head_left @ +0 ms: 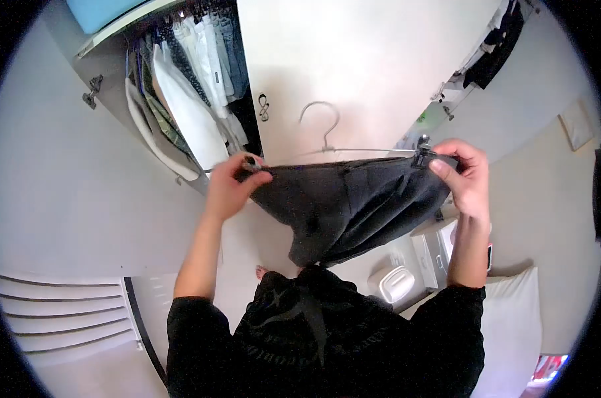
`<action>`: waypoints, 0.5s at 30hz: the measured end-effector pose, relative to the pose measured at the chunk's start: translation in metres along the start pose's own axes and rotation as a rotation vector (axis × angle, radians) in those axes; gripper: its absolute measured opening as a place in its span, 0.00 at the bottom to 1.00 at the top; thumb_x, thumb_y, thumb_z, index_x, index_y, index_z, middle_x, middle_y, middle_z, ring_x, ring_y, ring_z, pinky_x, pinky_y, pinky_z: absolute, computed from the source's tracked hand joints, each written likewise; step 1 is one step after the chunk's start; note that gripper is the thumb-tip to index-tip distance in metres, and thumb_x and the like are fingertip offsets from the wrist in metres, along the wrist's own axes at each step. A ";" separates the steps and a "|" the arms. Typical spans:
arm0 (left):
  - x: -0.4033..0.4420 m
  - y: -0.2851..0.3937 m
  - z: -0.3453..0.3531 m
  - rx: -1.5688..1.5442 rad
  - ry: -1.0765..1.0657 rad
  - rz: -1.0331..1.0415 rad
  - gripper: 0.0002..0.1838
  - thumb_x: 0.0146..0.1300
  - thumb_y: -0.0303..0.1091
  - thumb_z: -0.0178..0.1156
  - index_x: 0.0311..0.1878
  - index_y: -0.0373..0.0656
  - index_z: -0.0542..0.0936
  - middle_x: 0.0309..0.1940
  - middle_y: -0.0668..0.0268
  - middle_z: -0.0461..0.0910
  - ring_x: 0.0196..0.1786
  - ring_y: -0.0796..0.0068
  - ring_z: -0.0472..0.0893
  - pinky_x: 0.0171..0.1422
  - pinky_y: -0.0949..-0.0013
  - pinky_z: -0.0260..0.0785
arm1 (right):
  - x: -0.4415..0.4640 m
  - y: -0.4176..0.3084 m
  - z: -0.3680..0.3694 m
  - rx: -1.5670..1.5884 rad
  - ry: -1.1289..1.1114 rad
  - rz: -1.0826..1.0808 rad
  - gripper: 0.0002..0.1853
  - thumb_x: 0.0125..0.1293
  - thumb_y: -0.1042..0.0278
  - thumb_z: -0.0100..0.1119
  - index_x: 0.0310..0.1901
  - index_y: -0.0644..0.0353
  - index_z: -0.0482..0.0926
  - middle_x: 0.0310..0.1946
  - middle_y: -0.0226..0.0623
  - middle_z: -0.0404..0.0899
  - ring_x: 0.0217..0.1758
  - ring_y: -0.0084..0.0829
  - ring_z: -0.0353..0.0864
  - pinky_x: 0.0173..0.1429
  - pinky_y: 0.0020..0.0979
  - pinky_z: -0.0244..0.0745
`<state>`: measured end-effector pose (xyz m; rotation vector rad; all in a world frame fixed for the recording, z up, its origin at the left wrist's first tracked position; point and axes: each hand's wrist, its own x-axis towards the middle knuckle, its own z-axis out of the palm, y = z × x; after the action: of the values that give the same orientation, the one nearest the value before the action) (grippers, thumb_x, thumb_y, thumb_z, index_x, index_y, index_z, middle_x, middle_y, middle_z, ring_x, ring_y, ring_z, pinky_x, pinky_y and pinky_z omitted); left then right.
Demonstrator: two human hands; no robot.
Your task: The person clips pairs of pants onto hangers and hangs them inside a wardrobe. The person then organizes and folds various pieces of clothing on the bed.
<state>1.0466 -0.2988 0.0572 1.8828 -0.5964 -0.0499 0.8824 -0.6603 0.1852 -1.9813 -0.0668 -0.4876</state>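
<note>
Dark grey trousers (343,199) hang in front of me by the waistband, stretched out from side to side. A metal clip hanger (324,129) runs along the waistband, its hook pointing up. My left hand (233,188) is closed at the left end, pinching the waistband beside a dark clip (251,163). At the right end, my right hand (466,179) grips the waistband corner between thumb and fingers, close to the other clip (422,151). The lower part of the trousers drops toward my body and folds out of sight.
Ahead is an open wardrobe with hanging clothes (204,66) and a pale door (353,60). More clothes (499,46) hang at upper right. Below right are a white bin (395,284), a drawer cabinet (433,249) and a bed (513,312). A slatted white panel (65,312) stands lower left.
</note>
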 end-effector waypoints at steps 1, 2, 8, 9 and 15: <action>0.005 0.010 0.000 -0.071 0.061 0.062 0.12 0.57 0.29 0.75 0.43 0.40 0.83 0.35 0.67 0.86 0.37 0.79 0.81 0.46 0.73 0.73 | -0.001 0.006 -0.011 -0.046 -0.031 -0.007 0.08 0.62 0.79 0.70 0.42 0.67 0.82 0.37 0.32 0.84 0.42 0.21 0.80 0.51 0.25 0.74; 0.009 0.023 0.001 -0.067 0.112 0.084 0.12 0.58 0.26 0.75 0.42 0.38 0.83 0.35 0.67 0.86 0.37 0.78 0.81 0.47 0.73 0.74 | -0.002 0.013 -0.021 -0.092 -0.062 -0.016 0.09 0.62 0.79 0.70 0.42 0.68 0.81 0.37 0.32 0.84 0.42 0.21 0.80 0.52 0.25 0.74; 0.025 0.083 0.015 -0.050 0.158 0.282 0.10 0.58 0.22 0.73 0.38 0.35 0.80 0.35 0.67 0.86 0.39 0.81 0.80 0.47 0.75 0.73 | -0.017 0.022 -0.053 -0.025 -0.115 0.009 0.20 0.61 0.82 0.67 0.56 0.63 0.80 0.36 0.25 0.80 0.43 0.19 0.76 0.51 0.23 0.71; 0.028 0.086 0.018 -0.056 0.136 0.295 0.10 0.57 0.23 0.74 0.40 0.35 0.82 0.35 0.66 0.86 0.39 0.80 0.81 0.48 0.74 0.74 | -0.019 0.017 -0.056 -0.005 -0.136 0.011 0.22 0.60 0.83 0.66 0.58 0.62 0.80 0.35 0.25 0.79 0.43 0.18 0.75 0.50 0.22 0.71; 0.040 0.087 0.036 -0.172 0.080 0.334 0.10 0.58 0.23 0.74 0.41 0.34 0.84 0.33 0.65 0.87 0.38 0.78 0.84 0.47 0.74 0.75 | -0.028 0.021 -0.077 -0.131 -0.246 0.068 0.28 0.50 0.84 0.57 0.56 0.62 0.81 0.37 0.25 0.81 0.40 0.14 0.74 0.41 0.20 0.67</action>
<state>1.0380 -0.3699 0.1301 1.5921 -0.8180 0.1856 0.8386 -0.7330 0.1857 -2.1572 -0.1241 -0.2064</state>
